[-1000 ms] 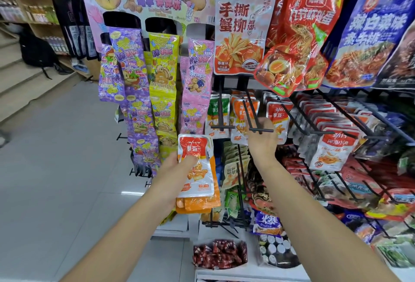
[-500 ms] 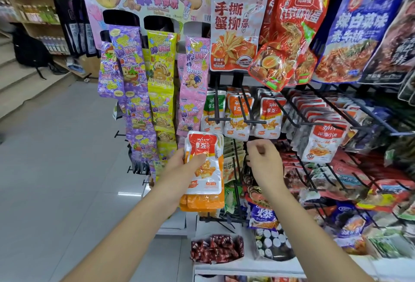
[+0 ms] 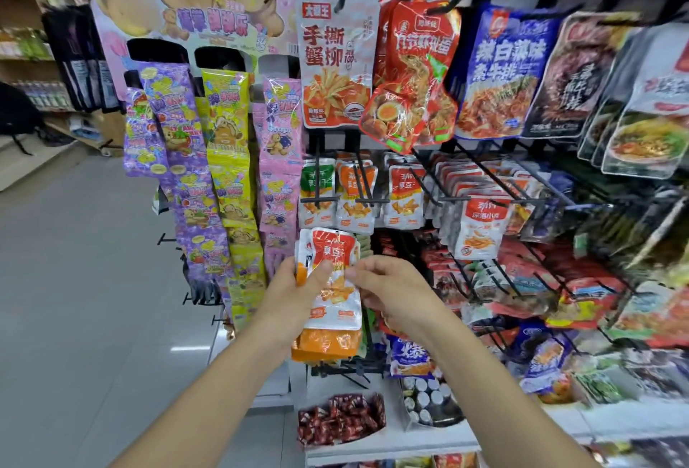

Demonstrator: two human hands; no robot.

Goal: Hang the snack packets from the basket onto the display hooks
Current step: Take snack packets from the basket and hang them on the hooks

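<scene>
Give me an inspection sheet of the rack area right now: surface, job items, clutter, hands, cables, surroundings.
Surface: black wire display rack, hooks mostly loaded.
Job's things: stack of orange-and-white snack packets held below a row of matching hung packets; basket not in view.
Clutter: tray of red-wrapped candies and a box of small cans on the bottom shelf.
Grippers: left hand grips the stack; right hand pinches the front packet's edge.
Cables: nothing seen.
Surroundings: bear-themed candy strip display to the left, grey tiled floor, shelving beyond.
</scene>
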